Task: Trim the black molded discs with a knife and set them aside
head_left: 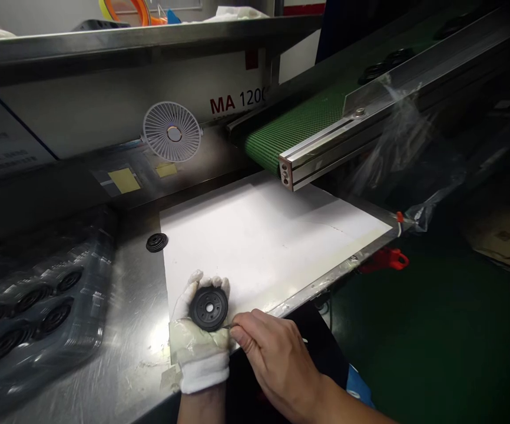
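My left hand, in a white glove with a coated palm, is turned palm up and curls its fingers around a black round wheel-like part. The part has a hub hole in its middle and several small holes around it. My bare right hand pinches thumb and forefinger together at the lower right rim of the part. Whatever sits in that pinch is too small to make out. Another black ribbed part lies left of the hands, at the edge of the white sheet.
A clear tray with several black parts stands at left on the metal table. A green conveyor belt slopes down from the upper right, carrying black parts. A small fan stands behind. Red clamp handle juts from the table's edge.
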The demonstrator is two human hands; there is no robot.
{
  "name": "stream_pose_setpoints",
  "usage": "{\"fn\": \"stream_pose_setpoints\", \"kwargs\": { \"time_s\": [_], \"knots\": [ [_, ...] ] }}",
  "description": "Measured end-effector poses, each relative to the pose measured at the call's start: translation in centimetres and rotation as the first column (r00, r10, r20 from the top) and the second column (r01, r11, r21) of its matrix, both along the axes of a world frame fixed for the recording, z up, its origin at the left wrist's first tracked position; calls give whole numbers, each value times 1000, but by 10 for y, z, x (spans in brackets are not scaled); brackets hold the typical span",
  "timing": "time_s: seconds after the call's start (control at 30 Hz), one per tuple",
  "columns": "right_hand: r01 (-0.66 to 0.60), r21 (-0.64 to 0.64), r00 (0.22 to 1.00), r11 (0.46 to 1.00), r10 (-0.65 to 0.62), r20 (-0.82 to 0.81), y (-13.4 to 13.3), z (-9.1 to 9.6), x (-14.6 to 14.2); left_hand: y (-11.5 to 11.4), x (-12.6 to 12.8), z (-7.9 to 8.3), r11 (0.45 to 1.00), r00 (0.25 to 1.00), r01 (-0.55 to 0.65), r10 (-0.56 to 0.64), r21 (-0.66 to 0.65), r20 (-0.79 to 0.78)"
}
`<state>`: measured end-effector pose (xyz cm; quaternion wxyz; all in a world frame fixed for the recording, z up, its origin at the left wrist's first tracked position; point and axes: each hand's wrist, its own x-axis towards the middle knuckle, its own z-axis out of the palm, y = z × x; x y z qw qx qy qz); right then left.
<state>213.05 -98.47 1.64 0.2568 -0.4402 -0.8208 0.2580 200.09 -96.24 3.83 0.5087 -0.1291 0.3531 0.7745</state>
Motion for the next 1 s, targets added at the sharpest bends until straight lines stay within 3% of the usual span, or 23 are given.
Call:
{"fn": "stream_pose_setpoints", "kwargs": {
  "time_s": [0.1,0.3,0.43,0.53,0.63,0.73,0.87,1.0],
  "knots": [
    [41,-28,998,999,-42,-55,10,6,11,-1,-2,5,1000,998,-8,8,-4,55],
    [154,147,979,977,-171,110,27,11,39,-1,6,16,997,995,-64,61,39,74],
    [137,15,990,990,-137,31,23,20,47,2,17,26,994,994,-105,105,20,14],
    [71,-73,997,995,-74,-35,16,26,43,4,21,29,999,999,-33,34,-23,18],
    [82,-64,995,995,-85,-46,14,25,35,5,26,25,997,998,27,-22,76,-60],
    [51,-8,998,999,-51,-37,12,21,28,6,32,22,987,993,16,4,161,-121],
    [-30,-3,997,1000,30,-74,11,23,31,9,37,28,988,994,16,1,151,-110],
    [52,-120,994,991,-62,-85,15,24,44,11,37,34,995,996,-2,11,100,-90]
  ]
}}
